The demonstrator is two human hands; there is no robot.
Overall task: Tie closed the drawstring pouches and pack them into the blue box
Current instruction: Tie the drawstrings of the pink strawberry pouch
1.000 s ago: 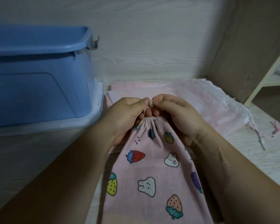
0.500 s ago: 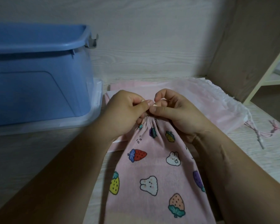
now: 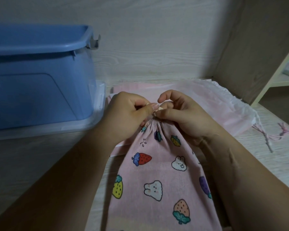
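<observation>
The printed pouch (image 3: 157, 172) lies nearest on the tabletop (image 3: 40, 155), its neck gathered tight; at that neck the left hand (image 3: 128, 117) and right hand (image 3: 182, 117) meet, fingers curled, each pinching the pale drawstring (image 3: 158, 109); just behind lie plain pink pouches (image 3: 207, 104); the blue box (image 3: 40, 77) stands back left.

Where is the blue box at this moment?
In the head view the blue box stands on the left side of the table, near the back wall, just left of the left hand and the printed pouch.
</observation>
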